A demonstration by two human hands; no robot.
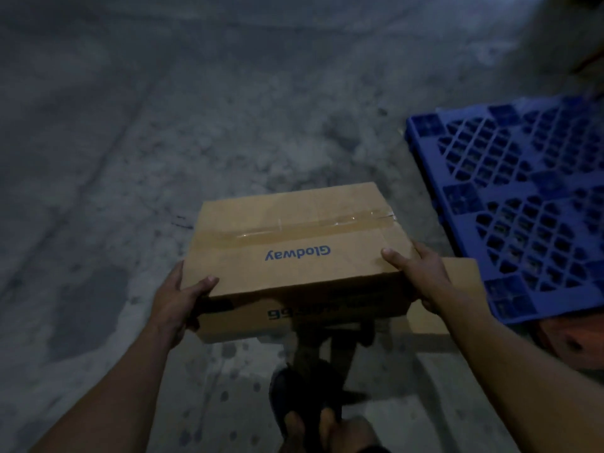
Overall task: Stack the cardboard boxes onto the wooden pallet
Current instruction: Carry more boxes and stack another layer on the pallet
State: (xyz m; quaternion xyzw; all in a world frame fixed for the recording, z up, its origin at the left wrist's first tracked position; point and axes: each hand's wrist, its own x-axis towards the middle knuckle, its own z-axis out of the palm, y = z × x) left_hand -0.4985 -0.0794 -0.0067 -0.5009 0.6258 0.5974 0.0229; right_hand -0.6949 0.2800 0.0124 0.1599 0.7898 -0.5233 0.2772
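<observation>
I hold a taped brown cardboard box (294,243) printed "Glodway" in blue, off the floor in front of me. My left hand (176,300) grips its near left corner, thumb on top. My right hand (421,276) grips its near right corner, thumb on top as well. A second cardboard piece (457,289) shows below and to the right of the box, partly hidden by my right hand. A blue plastic lattice pallet (523,197) lies on the floor to the right. No wooden pallet is in view.
Grey, stained concrete floor (163,125) stretches ahead and to the left. My foot in a dark sandal (304,397) is below the box. An orange-red object (572,341) sits under the pallet's near corner at the right edge.
</observation>
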